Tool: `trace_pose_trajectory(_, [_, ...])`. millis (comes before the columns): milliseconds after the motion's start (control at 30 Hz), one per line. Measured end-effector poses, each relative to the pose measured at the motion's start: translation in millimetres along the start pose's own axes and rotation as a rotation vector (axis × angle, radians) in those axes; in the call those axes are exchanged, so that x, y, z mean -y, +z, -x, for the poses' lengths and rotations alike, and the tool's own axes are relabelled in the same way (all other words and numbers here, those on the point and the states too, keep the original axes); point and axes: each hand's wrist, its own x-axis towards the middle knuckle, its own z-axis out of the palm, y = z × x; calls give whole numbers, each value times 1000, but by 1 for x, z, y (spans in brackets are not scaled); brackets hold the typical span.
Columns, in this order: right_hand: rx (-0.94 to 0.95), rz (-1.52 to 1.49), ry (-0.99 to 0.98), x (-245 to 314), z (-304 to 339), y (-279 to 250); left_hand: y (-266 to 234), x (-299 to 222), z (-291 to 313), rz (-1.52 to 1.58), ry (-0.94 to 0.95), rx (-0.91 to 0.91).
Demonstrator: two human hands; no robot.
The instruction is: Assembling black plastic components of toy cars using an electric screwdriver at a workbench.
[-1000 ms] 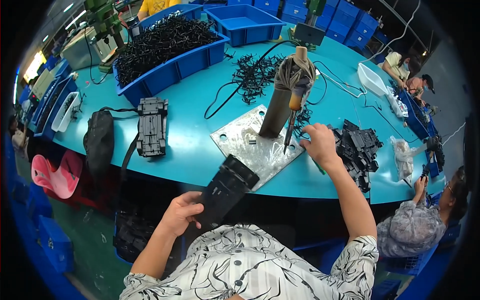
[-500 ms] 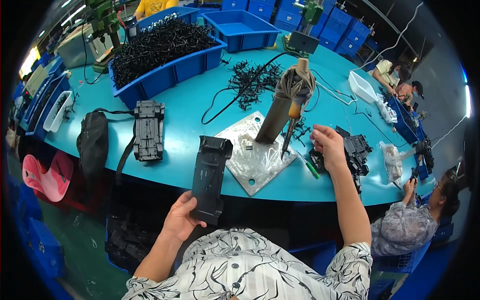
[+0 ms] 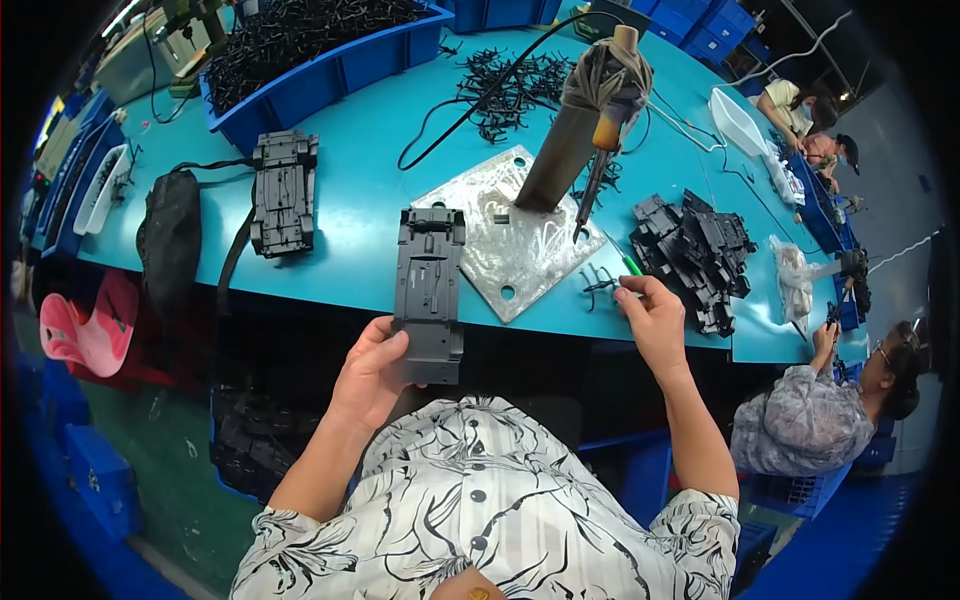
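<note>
My left hand (image 3: pixel 368 368) grips the lower end of a black plastic toy-car chassis (image 3: pixel 430 285), its moulded face turned up. The chassis stands nearly upright in view, by the left corner of a square metal plate (image 3: pixel 480 262). My right hand (image 3: pixel 655 325) pinches a small black branched plastic part (image 3: pixel 597 284) between thumb and forefinger, at the table's front edge. Just beyond those fingers shows the green handle (image 3: pixel 632 266) of a tool. A soldering iron (image 3: pixel 606 140) with an orange handle is tied to a slanted metal post (image 3: pixel 550 165) over the plate, tip down.
Several stacked black chassis (image 3: pixel 695 255) lie at the right. Another chassis (image 3: pixel 285 195) rests at the left beside a black pouch (image 3: pixel 168 235). Loose black parts (image 3: pixel 505 90) are heaped beyond the plate, near a full blue bin (image 3: pixel 330 75). Co-workers sit along the right.
My right hand has come down toward the front edge and now shows a small black branched part in its fingers. My left hand has turned the chassis more face-on. The view has tilted downward.
</note>
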Motion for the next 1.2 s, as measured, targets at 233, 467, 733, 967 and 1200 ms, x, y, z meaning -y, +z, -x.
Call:
trace_pose_trajectory(233, [-33, 494, -759, 1, -2, 10, 9, 6, 4, -48, -17, -19])
trace_pose_trajectory(467, [-34, 457, -757, -3, -2, 14, 9, 12, -4, -3, -37, -8])
trace_pose_trajectory(733, [147, 198, -921, 59, 44, 50, 17, 24, -10, -43, 6, -58])
trace_pose_trajectory(967, [256, 118, -990, 73, 51, 100, 20, 22, -10, -51, 38, -47])
trace_pose_trajectory(1200, [296, 121, -966, 69, 48, 114, 15, 26, -9, -91, 61, -55])
